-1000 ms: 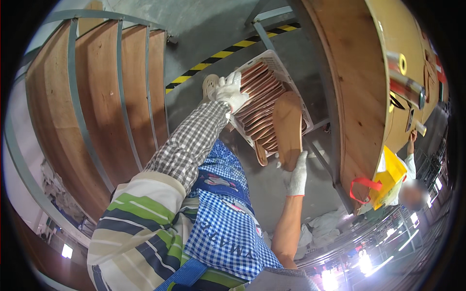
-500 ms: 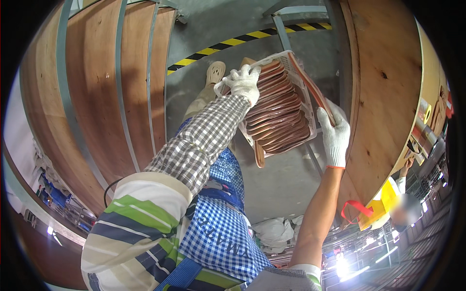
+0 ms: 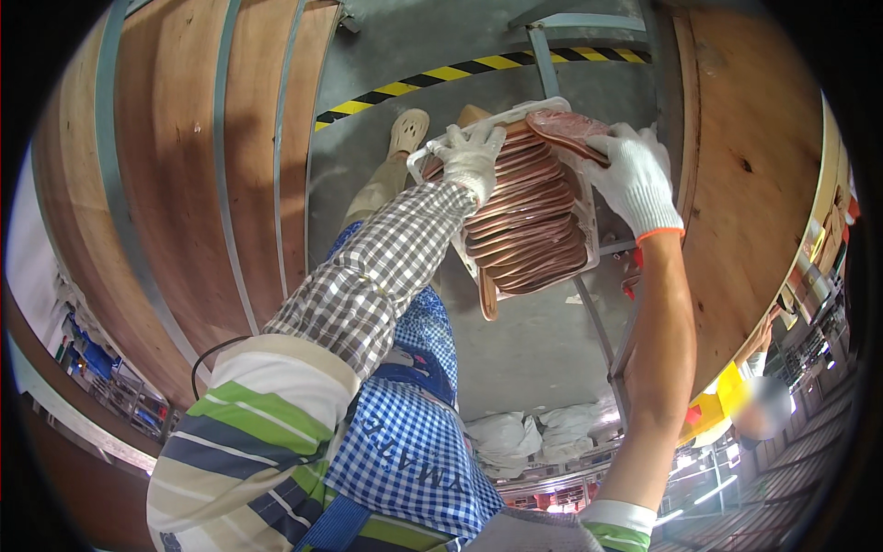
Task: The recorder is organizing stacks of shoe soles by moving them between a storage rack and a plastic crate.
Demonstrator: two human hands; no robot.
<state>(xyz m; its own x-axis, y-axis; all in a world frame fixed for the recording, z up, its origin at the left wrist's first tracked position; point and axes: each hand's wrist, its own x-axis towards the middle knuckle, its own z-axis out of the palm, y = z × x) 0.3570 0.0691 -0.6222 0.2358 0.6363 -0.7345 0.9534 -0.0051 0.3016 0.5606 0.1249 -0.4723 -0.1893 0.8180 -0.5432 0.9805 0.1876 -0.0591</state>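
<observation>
A white plastic basket (image 3: 592, 241) holds a tightly packed row of brown, thin, rounded pieces that look like shoe soles (image 3: 524, 216). My left hand (image 3: 471, 158), in a white knit glove, rests at the basket's far left side against the row, its fingers spread. At the far right corner my gloved right hand (image 3: 635, 175) pinches one shoe sole (image 3: 563, 127) by its near end. That sole lies tilted over the end of the row, its shiny pinkish face turned up. One sole (image 3: 487, 296) sticks out past the basket's near left corner.
Wooden boards on metal frames stand to the left (image 3: 175, 175) and right (image 3: 750, 202). A yellow-black floor stripe (image 3: 423, 79) runs beyond the basket. White sacks (image 3: 538, 437) lie on the near floor. Another person in yellow (image 3: 727, 396) is at the right.
My right hand has moved the shoe sole from beyond the basket's right rim to over the row's far end, turning its broad face up. The left hand stays at the row.
</observation>
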